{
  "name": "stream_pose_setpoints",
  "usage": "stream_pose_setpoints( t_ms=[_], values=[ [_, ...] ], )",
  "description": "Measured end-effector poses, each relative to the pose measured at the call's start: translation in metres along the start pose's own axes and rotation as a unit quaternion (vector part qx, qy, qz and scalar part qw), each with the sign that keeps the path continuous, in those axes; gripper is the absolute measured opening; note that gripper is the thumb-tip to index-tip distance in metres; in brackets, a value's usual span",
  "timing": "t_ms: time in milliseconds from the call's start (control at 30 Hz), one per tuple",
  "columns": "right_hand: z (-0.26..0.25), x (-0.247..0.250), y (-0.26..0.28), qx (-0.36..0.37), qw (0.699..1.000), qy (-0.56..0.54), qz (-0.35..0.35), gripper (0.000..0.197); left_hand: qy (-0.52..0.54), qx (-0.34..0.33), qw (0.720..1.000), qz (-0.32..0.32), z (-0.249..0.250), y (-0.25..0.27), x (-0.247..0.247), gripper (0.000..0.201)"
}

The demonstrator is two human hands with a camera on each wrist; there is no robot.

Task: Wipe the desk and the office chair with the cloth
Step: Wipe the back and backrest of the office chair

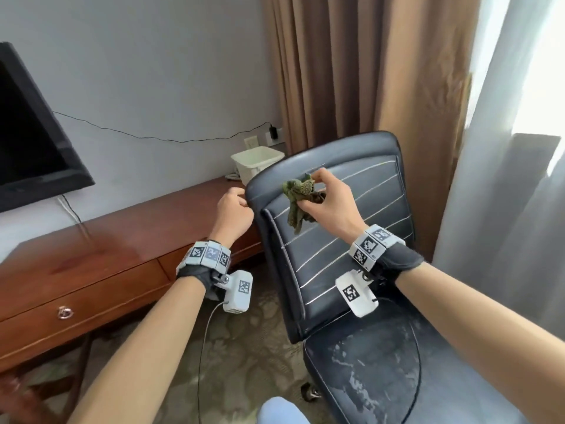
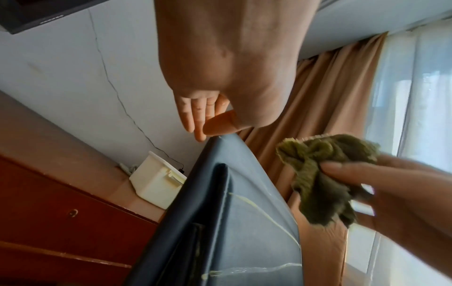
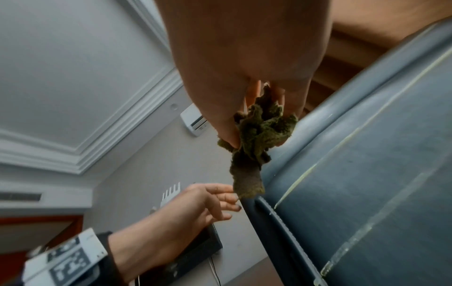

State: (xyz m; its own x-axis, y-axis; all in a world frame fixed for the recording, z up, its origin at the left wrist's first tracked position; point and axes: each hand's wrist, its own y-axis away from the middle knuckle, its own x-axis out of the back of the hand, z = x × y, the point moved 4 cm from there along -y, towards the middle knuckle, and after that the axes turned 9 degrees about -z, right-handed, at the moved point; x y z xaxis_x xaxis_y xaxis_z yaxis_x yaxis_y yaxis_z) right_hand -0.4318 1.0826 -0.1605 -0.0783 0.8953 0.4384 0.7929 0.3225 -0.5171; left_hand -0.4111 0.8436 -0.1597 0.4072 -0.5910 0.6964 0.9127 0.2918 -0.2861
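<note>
At lower right of the head view the office chair (image 1: 351, 240) shows a scuffed, flaking seat, with patterned carpet (image 1: 244, 347) open between it and the wooden desk (image 1: 107, 255) at left. At centre the right hand (image 1: 328, 203) pinches a bunched green cloth (image 1: 301, 197) just before the backrest. The left hand (image 1: 234, 212) reaches the backrest's upper left edge, fingers loosely curled; whether they grip it is unclear. Farther back stand a white bin (image 1: 256, 163) and a dark television (image 1: 33, 133). No writing is legible.

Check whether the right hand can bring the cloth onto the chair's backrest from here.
Probably yes: the right hand holds the green cloth bunched just in front of the backrest, with nothing between them.
</note>
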Motion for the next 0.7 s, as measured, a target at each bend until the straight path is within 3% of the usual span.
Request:
stream_pose_setpoints(
  t_ms=[133, 267, 400, 533, 700],
  values=[
    [-0.024, -0.032, -0.015, 0.083, 0.995, 0.055, -0.025, 0.031, 0.022, -0.05, 0.998, 0.005, -0.017, 0.006, 0.004, 0.047],
    [-0.049, -0.06, -0.026, 0.149, 0.982, 0.118, -0.016, 0.029, 0.113, -0.041, 0.992, -0.024, -0.03, 0.009, 0.014, 0.05],
    [-0.059, -0.079, -0.04, 0.156, 0.979, 0.132, 0.001, 0.032, 0.209, -0.042, 0.976, -0.041, -0.035, 0.025, 0.021, 0.061],
    [-0.043, -0.112, -0.022, 0.148, 0.976, 0.157, -0.022, 0.038, 0.22, -0.05, 0.972, -0.059, -0.053, 0.031, 0.031, 0.079],
    [-0.039, -0.129, 0.015, 0.183, 0.963, 0.196, -0.035, 0.041, 0.234, -0.045, 0.969, -0.058, -0.05, 0.036, 0.039, 0.066]
  ],
)
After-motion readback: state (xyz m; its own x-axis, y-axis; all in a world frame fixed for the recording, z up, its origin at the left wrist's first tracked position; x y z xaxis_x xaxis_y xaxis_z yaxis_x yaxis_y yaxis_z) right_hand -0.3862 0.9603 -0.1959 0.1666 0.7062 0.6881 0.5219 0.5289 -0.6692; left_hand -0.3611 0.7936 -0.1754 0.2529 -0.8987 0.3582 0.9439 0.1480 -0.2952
